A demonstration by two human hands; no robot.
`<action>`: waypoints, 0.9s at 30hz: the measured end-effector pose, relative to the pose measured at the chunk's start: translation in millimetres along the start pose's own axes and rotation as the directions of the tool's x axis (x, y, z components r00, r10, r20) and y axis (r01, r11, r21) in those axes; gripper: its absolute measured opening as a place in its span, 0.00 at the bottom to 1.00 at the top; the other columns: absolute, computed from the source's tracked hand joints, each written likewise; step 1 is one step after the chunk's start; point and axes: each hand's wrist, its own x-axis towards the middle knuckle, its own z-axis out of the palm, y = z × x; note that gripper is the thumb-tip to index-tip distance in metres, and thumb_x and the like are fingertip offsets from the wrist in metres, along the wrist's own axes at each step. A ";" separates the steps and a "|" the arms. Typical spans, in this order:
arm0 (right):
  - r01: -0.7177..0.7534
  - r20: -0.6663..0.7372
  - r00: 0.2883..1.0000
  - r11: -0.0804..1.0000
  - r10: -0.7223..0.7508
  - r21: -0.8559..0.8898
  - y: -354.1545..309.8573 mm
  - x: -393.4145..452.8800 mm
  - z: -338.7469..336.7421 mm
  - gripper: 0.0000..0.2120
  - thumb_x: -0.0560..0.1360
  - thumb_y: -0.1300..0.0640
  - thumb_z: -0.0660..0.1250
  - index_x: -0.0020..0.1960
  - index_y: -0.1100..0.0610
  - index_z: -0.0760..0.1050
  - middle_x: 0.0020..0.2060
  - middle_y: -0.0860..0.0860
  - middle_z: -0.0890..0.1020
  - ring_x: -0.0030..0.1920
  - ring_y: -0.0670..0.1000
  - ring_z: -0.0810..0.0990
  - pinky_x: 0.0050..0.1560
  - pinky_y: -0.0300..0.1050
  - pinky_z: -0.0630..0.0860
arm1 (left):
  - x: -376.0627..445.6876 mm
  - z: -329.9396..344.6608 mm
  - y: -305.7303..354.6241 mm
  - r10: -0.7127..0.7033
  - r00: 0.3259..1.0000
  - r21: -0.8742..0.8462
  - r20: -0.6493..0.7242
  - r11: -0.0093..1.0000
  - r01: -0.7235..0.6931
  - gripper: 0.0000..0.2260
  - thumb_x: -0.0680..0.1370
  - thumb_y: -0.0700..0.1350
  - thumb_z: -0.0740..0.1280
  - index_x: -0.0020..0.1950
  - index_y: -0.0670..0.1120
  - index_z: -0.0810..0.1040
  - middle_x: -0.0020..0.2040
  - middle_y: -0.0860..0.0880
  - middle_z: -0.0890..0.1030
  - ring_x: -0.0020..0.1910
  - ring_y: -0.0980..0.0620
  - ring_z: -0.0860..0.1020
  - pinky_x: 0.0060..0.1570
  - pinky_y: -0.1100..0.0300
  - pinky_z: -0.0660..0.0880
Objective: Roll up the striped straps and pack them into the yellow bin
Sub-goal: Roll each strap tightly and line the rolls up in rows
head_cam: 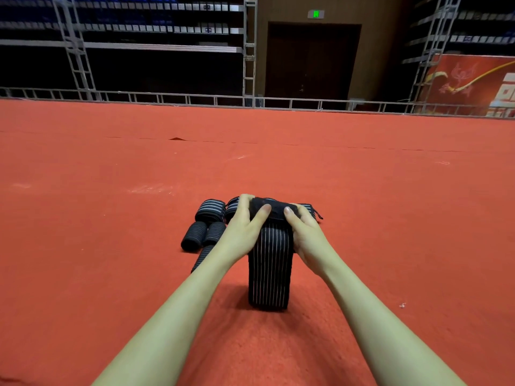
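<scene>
A black strap with thin white stripes lies flat on the red carpet, running from near me out to my hands. Its far end is a partly wound roll. My left hand grips the roll's left end, thumb on top. My right hand grips its right end the same way. Several rolled striped straps lie together just left of my left hand. One more strap end shows behind my right hand. No yellow bin is in view.
Red carpet spreads widely on all sides. A low metal rail borders its far edge, with scaffold towers, dark seating and a brown door behind. A red banner stands at the far right.
</scene>
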 end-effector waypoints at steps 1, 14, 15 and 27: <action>-0.025 -0.001 1.000 0.999 0.025 -0.038 -0.6 0.4 0.5 0.15 0.80 0.45 0.59 0.62 0.52 0.69 0.59 0.54 0.80 0.57 0.54 0.80 0.54 0.54 0.76 | -0.1 -1.1 -1.7 0.031 0.999 -0.032 0.024 0.999 -0.030 0.09 0.81 0.47 0.61 0.58 0.46 0.66 0.52 0.49 0.77 0.52 0.54 0.75 0.56 0.58 0.71; 0.032 -0.022 0.999 0.994 -0.030 0.106 -4.7 -1.6 -4.9 0.08 0.79 0.60 0.62 0.58 0.57 0.72 0.45 0.49 0.81 0.44 0.48 0.80 0.43 0.44 0.76 | -2.7 0.9 -5.9 -0.020 0.996 -0.337 0.083 0.940 0.047 0.13 0.71 0.44 0.62 0.55 0.51 0.72 0.50 0.51 0.74 0.49 0.54 0.74 0.52 0.60 0.70; 0.046 -0.019 0.999 0.996 -0.045 0.075 -4.8 -2.8 -4.9 0.08 0.79 0.59 0.63 0.58 0.55 0.72 0.45 0.48 0.81 0.44 0.47 0.80 0.42 0.44 0.76 | -1.4 3.1 -6.7 -0.064 0.995 -0.311 0.080 0.947 0.086 0.13 0.75 0.48 0.63 0.59 0.50 0.69 0.53 0.50 0.74 0.52 0.56 0.74 0.55 0.60 0.70; -0.171 0.105 0.979 0.985 0.174 -0.038 7.6 -9.5 -4.8 0.22 0.78 0.39 0.60 0.66 0.51 0.69 0.58 0.49 0.81 0.57 0.51 0.82 0.60 0.60 0.75 | -7.7 2.0 -21.7 -0.137 0.983 -0.349 0.122 0.921 0.172 0.08 0.80 0.47 0.63 0.57 0.47 0.74 0.53 0.50 0.81 0.54 0.53 0.80 0.55 0.57 0.75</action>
